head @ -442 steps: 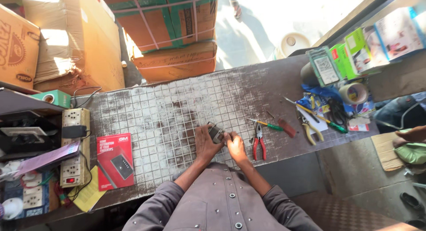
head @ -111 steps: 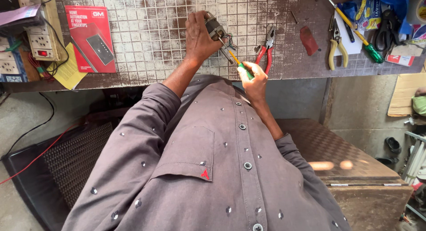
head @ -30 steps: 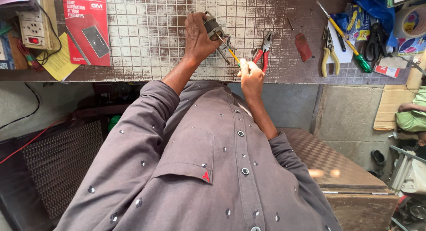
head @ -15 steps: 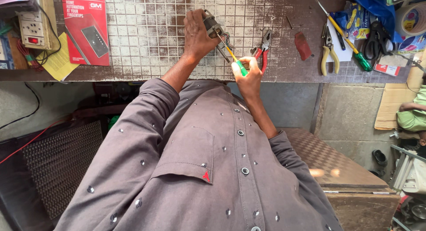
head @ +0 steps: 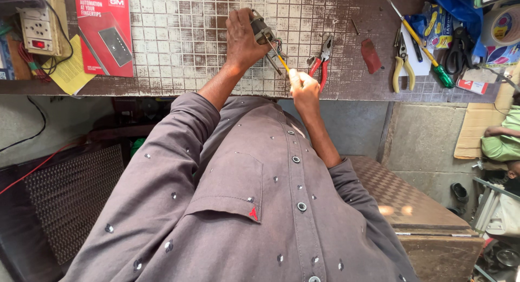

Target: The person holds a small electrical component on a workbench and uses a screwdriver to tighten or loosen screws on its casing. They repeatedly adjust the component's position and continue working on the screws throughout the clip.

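Near the front edge of the worn, tile-patterned workbench top (head: 179, 54), about midway along it, the left hand (head: 244, 41) is clenched around a small grey metal electrical part (head: 262, 28), holding it just above the surface. The right hand (head: 304, 89) grips the handle of a thin yellow-shafted screwdriver (head: 280, 60), its tip set against the part; this hand hangs past the bench's front edge, over the grey shirt front. Just right of the hands lie red-handled pliers (head: 322, 57), close to the screwdriver shaft, then a small dark red flat piece (head: 371, 55). Further toward the right end sit yellow-handled pliers (head: 400, 70) and a long green-handled screwdriver (head: 420, 43), crowding that side. To the left, bare tiles separate the hands from a red printed box (head: 105, 30) and a white socket board (head: 35, 27) at the left end.
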`<move>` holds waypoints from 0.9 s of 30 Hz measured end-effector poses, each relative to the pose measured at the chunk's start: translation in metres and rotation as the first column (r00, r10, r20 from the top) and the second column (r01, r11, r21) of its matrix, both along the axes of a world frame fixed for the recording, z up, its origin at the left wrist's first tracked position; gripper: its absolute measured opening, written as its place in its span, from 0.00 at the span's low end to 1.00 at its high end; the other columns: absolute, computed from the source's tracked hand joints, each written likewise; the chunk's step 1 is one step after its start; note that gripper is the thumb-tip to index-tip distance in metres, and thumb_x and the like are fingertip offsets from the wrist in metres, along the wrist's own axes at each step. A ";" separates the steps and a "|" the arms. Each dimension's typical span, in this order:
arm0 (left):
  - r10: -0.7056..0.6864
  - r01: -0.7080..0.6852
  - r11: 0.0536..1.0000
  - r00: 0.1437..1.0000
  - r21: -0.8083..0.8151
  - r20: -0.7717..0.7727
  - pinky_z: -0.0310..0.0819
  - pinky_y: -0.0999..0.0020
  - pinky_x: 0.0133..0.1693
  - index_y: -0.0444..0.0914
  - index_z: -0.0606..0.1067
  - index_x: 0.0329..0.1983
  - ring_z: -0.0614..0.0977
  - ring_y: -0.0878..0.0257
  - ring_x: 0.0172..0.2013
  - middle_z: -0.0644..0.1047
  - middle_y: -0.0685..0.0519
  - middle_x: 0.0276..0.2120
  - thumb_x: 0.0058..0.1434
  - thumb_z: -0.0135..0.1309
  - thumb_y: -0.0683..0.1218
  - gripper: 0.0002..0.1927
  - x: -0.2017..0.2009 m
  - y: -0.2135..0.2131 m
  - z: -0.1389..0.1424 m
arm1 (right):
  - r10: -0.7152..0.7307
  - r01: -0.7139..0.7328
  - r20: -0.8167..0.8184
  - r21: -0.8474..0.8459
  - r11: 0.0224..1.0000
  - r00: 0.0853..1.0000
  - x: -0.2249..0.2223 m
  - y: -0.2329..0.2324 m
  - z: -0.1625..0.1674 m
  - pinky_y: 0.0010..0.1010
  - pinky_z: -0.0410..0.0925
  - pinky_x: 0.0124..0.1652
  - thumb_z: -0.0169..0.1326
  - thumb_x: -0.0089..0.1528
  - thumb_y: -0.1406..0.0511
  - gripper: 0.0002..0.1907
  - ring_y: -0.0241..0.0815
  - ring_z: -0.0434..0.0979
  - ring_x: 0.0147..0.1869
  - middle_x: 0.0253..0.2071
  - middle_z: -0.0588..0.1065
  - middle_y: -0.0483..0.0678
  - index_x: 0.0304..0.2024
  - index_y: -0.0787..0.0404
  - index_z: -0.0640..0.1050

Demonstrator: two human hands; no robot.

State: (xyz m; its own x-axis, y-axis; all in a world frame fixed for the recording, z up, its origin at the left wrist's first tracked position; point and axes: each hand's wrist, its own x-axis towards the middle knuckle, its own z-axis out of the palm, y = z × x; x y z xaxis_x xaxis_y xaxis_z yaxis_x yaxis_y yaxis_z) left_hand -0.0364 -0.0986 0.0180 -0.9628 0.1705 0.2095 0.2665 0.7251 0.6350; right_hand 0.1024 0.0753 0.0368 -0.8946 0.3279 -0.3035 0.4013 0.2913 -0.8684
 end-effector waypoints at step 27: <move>0.009 -0.009 1.000 1.000 -0.003 0.007 0.71 0.47 0.45 0.43 0.58 0.54 0.67 0.47 0.51 0.61 0.46 0.47 0.43 0.79 0.56 0.47 0.000 0.001 -0.002 | 0.039 -0.037 -0.005 0.170 0.985 0.999 -0.002 0.002 0.002 0.33 0.68 0.33 0.58 0.69 0.57 0.15 0.40 0.76 0.30 0.28 0.78 0.51 0.41 0.63 0.80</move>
State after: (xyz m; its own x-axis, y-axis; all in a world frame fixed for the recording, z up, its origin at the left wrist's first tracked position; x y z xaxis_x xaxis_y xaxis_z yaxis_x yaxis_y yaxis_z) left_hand -0.0361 -0.0973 0.0163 -0.9658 0.1629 0.2018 0.2556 0.7295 0.6344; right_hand 0.1002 0.0769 0.0387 -0.9095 0.3398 -0.2393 0.3806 0.4495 -0.8082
